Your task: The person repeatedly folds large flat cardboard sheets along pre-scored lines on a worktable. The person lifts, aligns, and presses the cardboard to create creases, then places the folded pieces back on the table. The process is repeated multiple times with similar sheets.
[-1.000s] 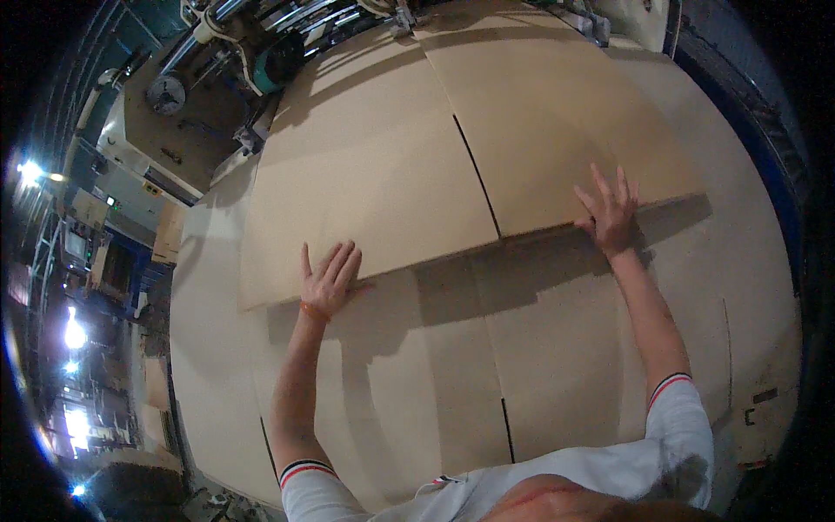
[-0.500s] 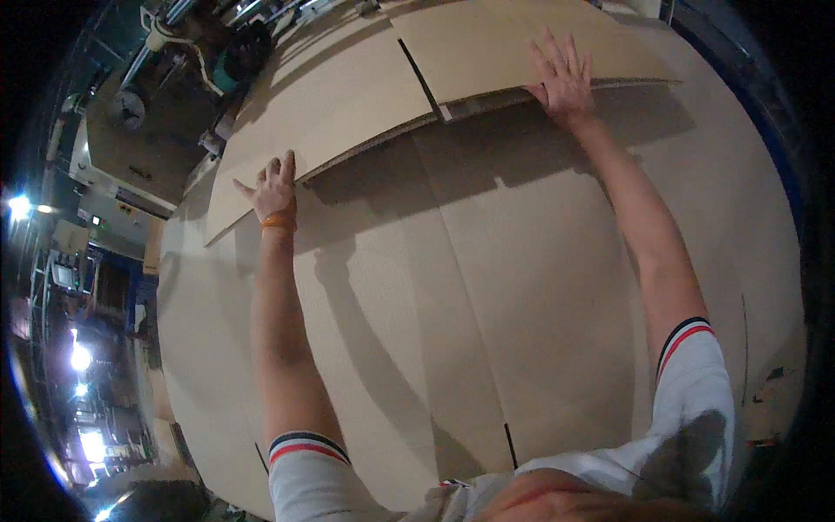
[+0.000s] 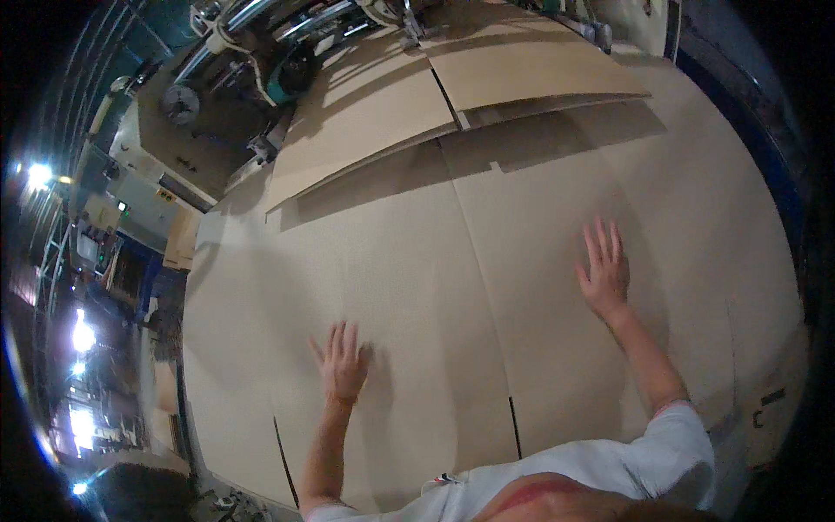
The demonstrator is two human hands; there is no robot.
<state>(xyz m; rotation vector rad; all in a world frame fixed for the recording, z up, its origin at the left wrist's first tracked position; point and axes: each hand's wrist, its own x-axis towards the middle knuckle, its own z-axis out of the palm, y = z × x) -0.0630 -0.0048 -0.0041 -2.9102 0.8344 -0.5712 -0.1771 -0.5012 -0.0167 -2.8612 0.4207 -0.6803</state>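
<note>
A large flat sheet of brown cardboard (image 3: 409,287) with fold lines and cut slots spreads out before me. Over its left half is my left hand (image 3: 344,361), palm down, fingers spread, nothing held. My right hand (image 3: 607,271) is farther forward on the right half, also palm down with fingers apart and nothing in it. Whether either palm touches the sheet I cannot tell. Beyond both hands, a second cardboard sheet (image 3: 374,130) lies on top, its slotted near edge raised and casting a shadow.
A machine with metal bars and a dark round wheel (image 3: 294,71) stands at the far left, its far end over the upper sheet. A beige machine housing (image 3: 165,143) borders the left. A blue rail (image 3: 739,126) runs along the right. Bright lamps (image 3: 83,335) shine at far left.
Both hands have come off the upper sheet and drawn back toward me over the lower one. The upper sheet appears farther off, with more of it under the machine in view.
</note>
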